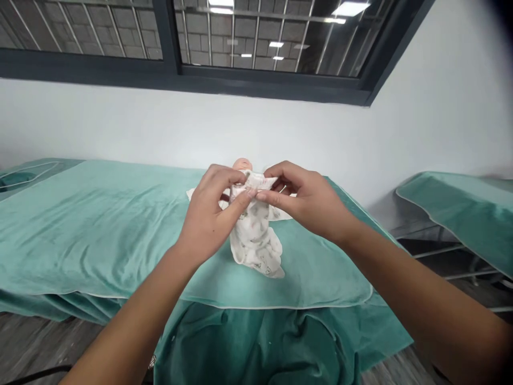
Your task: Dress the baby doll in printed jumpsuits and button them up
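A small doll [242, 163] lies on the green-covered bed, its head toward the wall. White printed baby clothes [256, 235] cover its body, with the sleeves spread to both sides and the lower part reaching toward me. My left hand [216, 206] pinches the cloth at the doll's upper chest between thumb and fingers. From the other side, my right hand [296, 195] grips a fold of the same cloth near the neck. Both thumb tips come close together over the chest. The doll's arms and most of its body are hidden by the cloth and my hands.
Green velvety sheets [100, 230] cover the bed, with a white-piped edge toward me. Behind stands a white wall [160, 128] below a dark-framed window [272, 85]. At right is another green-covered bed [465, 208] on a metal frame. A green-covered opening [20, 179] lies far left.
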Demonstrator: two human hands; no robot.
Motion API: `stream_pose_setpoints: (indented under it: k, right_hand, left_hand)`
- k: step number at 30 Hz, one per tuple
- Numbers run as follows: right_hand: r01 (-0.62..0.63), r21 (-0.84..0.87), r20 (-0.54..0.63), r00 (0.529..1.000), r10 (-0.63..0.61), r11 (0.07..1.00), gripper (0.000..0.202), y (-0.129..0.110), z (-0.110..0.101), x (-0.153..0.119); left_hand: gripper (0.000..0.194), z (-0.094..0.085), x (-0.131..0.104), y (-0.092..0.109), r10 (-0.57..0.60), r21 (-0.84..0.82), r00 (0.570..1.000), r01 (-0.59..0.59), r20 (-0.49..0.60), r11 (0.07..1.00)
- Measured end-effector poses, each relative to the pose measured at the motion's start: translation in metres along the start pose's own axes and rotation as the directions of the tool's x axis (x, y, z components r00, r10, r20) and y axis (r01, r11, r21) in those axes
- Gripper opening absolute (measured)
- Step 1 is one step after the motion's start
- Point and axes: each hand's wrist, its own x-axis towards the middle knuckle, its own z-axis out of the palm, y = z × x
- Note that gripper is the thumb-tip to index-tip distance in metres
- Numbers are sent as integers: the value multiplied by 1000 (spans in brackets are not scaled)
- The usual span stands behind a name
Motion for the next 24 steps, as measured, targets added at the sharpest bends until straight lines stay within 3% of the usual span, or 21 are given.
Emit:
stream_pose_setpoints:
  k: [5, 8, 11, 14, 17, 20, 24]
  right_hand:
    - [15, -78, -28, 999, -18, 997, 28, -4, -5, 7]
    - [10, -115, -81, 996, -19, 993, 31, -10, -7, 11]
    - [33, -184, -134, 989, -59, 982, 30, -15, -7, 13]
    - [93, -231, -167, 977, -134, 969, 30, -20, -9, 15]
    - [114, -181, -226, 962, -154, 977, 25, -19, -12, 18]
    - [39, -69, -277, 959, -57, 997, 19, -10, -16, 21]
    - [-14, 95, -183, 983, 31, 995, 15, -4, -12, 20]
  left_hand:
    - [18, -5, 11, 11, 26, -57, 997, -22, 69, 998]
    - [10, -7, 14, 11, -1, 3, 989, 0, 147, 1000]
    - [16, -9, 14, 9, 23, 36, 995, -27, 96, 999]
    - [26, -12, 12, 12, -34, -10, 999, 34, 19, 999]
    - [34, -18, 10, 16, -127, -38, 989, 130, 74, 991]
    - [38, -24, 10, 19, -159, -25, 975, 165, 156, 986]
    - [35, -28, 16, 22, -121, 8, 990, 120, 74, 993]
